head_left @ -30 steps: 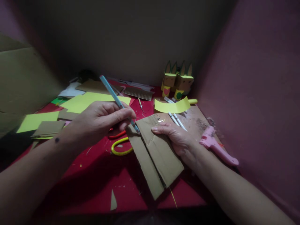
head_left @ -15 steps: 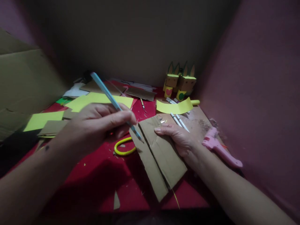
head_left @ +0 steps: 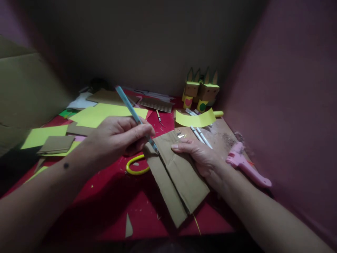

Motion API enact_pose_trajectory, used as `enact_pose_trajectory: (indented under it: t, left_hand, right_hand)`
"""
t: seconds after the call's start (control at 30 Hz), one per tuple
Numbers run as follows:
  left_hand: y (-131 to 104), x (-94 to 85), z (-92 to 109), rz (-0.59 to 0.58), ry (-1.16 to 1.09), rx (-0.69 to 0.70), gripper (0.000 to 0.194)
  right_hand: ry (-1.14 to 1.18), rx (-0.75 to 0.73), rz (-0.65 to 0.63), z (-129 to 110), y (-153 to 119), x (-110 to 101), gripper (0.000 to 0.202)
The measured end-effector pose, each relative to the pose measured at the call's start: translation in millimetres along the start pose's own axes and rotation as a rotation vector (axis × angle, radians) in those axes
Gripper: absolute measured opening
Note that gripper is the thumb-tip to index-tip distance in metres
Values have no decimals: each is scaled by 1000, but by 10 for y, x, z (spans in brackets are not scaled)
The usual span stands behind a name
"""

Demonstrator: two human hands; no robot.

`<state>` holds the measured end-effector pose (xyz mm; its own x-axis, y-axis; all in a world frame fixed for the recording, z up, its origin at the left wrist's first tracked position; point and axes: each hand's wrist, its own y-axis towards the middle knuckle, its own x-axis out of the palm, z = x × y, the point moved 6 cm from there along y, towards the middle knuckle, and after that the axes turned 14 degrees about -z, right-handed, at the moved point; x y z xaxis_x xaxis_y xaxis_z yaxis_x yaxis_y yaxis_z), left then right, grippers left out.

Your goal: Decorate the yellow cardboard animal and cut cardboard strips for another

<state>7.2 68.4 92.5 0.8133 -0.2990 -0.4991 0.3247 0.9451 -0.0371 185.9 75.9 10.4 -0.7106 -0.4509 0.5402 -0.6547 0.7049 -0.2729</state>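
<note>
My left hand (head_left: 123,135) is closed round a light blue pencil (head_left: 129,105), whose tip points down at the edge between two overlapping pieces of cardboard. The larger cardboard piece (head_left: 184,172) lies on the right, and a narrower strip (head_left: 164,189) shows on the left with a dark gap between them. With its thumb on top, my right hand (head_left: 200,156) grips the larger piece by its right edge; its other fingers are mostly hidden. A yellow scissor handle (head_left: 137,172) sticks out from behind the strip.
A pink glue gun (head_left: 247,167) lies at the right by the wall. Behind are white markers (head_left: 200,135), curved yellow paper (head_left: 196,119) and small cardboard figures (head_left: 201,91). Yellow sheets (head_left: 105,114) and cardboard scraps (head_left: 56,144) cover the left of the red table (head_left: 105,211).
My left hand has moved slightly right with the pencil, whose tip has shifted up to the edge of the larger cardboard piece. My right hand keeps its grip.
</note>
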Motion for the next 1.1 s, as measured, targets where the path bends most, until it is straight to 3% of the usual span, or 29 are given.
enact_pose_trajectory:
  t: [0.2, 0.3, 0.37, 0.47, 0.5, 0.6, 0.67, 0.73, 0.83, 0.93, 1.1]
  left_hand:
    - [-50, -581, -68, 504, 421, -78, 30]
    - [-92, -750, -172, 581, 582, -89, 42]
    - [-46, -797, -249, 506, 821, -64, 44]
    - [104, -752, -538, 114, 1079, -139, 44]
    - [119, -740, -607, 40, 1112, -165, 46]
    - [75, -659, -530, 73, 1110, -113, 48]
    - [13, -524, -378, 75, 768, 14, 42]
    - [-16, -292, -295, -84, 522, 72, 37]
    - [-21, -32, -309, -204, 724, 85, 33]
    - [40, 124, -507, -294, 985, 25, 31]
    - [117, 317, -636, -347, 957, 14, 21]
  right_hand:
    - [20, -7, 22, -9, -8, -17, 9]
    - [39, 11, 49, 3, 6, -64, 11]
    - [55, 30, 87, 9, 15, -106, 11]
    - [80, 28, 143, -12, 18, -143, 7]
    - [82, 26, 152, -20, 16, -144, 6]
    - [77, 21, 162, -35, 8, -138, 5]
    - [74, 5, 160, -39, 7, -141, 4]
    - [70, -27, 144, -45, 14, -150, 6]
    - [65, -66, 112, -53, 32, -169, 10]
    - [72, -72, 109, -53, 44, -189, 12]
    - [108, -67, 138, -51, 40, -198, 11]
